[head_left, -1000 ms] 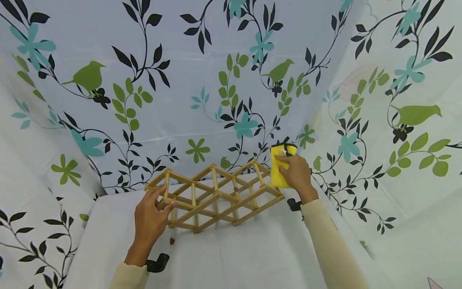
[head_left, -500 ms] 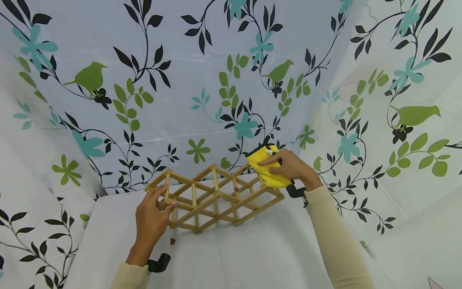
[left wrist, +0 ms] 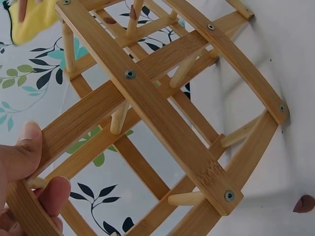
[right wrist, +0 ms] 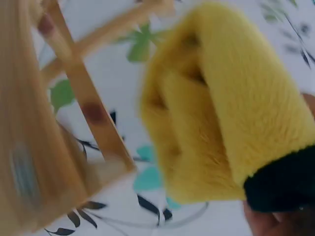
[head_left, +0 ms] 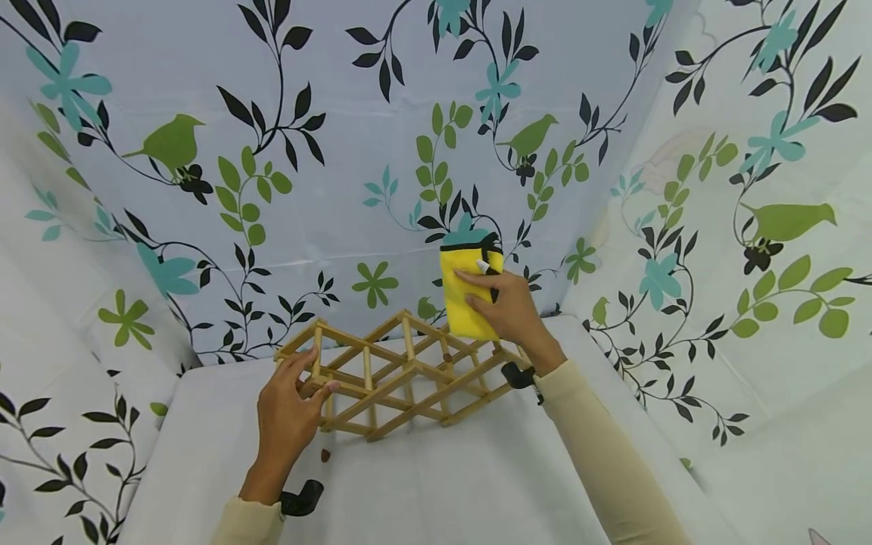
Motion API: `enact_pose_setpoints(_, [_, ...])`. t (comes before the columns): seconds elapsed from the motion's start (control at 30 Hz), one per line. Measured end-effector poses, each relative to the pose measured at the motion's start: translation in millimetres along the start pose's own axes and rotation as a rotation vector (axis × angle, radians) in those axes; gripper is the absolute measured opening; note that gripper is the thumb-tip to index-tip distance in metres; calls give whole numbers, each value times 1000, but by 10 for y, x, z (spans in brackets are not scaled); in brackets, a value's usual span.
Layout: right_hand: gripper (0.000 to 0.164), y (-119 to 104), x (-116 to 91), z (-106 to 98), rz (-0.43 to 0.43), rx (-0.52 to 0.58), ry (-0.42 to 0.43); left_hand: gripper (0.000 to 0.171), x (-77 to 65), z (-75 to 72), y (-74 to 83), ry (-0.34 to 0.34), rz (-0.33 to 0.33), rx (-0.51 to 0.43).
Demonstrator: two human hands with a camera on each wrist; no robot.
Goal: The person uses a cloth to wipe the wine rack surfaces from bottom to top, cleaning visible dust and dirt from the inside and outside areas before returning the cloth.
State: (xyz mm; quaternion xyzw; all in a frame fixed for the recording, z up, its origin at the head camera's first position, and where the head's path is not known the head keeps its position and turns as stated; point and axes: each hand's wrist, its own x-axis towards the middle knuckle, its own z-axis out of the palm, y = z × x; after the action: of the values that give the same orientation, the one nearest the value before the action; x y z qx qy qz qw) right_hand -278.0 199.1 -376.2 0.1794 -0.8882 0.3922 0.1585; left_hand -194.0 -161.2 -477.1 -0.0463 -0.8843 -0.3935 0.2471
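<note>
the left hand [head_left: 289, 412] comes in from the near left, its forearm rising steeply in a cream sleeve [head_left: 248, 522], and grips the left end of a wooden lattice rack [head_left: 411, 367]. its fingers reach up toward the end post while the thumb points right, lower down; the left wrist view shows the thumb laid on an end slat with a fingertip past the slat's edge, so the hold is narrow, around thin wood. the rack stands spread in its zigzag of crossed slats and round rods, across the far part of the white worktop [head_left: 436, 484].

the right hand [head_left: 507, 303] is raised higher and farther, its forearm slanting from the near right up toward the left. it pinches a yellow cloth [head_left: 463, 299] with a black edge, the index finger lying across the face of the cloth and the thumb below it. the cloth is upright, in front of or over the right part of the rack as the head view sees it; whether the two touch i cannot tell. in the blurred right wrist view the cloth is folded over thickly.

a black device [head_left: 303, 499] sits at the left wrist and a black mount [head_left: 518, 375] at the right. a small brown piece [head_left: 325, 455] lies near the left hand, just right of it.
</note>
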Motion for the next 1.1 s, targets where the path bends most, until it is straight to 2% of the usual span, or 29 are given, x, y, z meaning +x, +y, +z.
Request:
enact_pose_setpoints(0.07, [43, -71, 27, 234, -61, -28, 60, 70, -5, -4, 14, 1, -5, -5])
enact_pose_setpoints(0.13, [44, -85, 42, 487, -87, -64, 61, 70, -11, 0, 27, -3, -8, -6])
enact_pose_setpoints(0.23, [43, -53, 30, 793, -58, -148, -5, 69, -21, 20, 42, -7, -10, -6])
enact_pose_setpoints(0.3, [40, -17, 17, 888, -10, -254, -62, 69, -26, 40, 45, -3, -7, -6])
enact_pose_setpoints(0.4, [37, 11, 17, 858, 86, -394, -147, 69, -27, 58, 57, 4, 0, -14])
enact_pose_setpoints(0.47, [38, 32, 24, 800, 108, -428, -151, 69, -33, 66, 63, 3, -5, -17])
enact_pose_setpoints(0.53, [39, 56, 25, 766, 87, -376, -75, 70, -35, 70, 68, -1, -9, -21])
enact_pose_setpoints(0.6, [41, 81, 15, 777, 17, -318, 50, 70, -34, 74, 68, -8, -12, -23])
enact_pose_setpoints(0.67, [41, 107, -1, 799, -51, -312, 100, 70, -23, 84, 60, -5, -4, -22])
enact_pose_setpoints(0.73, [41, 146, -12, 815, -65, -366, 41, 70, -12, 88, 55, 3, 4, -18])
enact_pose_setpoints(0.83, [44, 134, -2, 729, 23, -449, -195, 70, -7, 85, 51, 11, 3, -15])
enact_pose_setpoints(0.9, [47, 80, 21, 608, 92, -437, -311, 70, -6, 78, 51, 11, 1, -17])
enact_pose_setpoints(0.93, [48, 43, 39, 542, 118, -413, -324, 70, -5, 72, 52, 10, 0, -17])
enact_pose_setpoints(1.0, [49, -28, 71, 450, 151, -352, -267, 70, 1, 60, 52, 11, 1, -15])
enact_pose_setpoints(1.1, [45, -37, 93, 465, 95, -282, -110, 70, 9, 42, 43, 18, 0, -6])
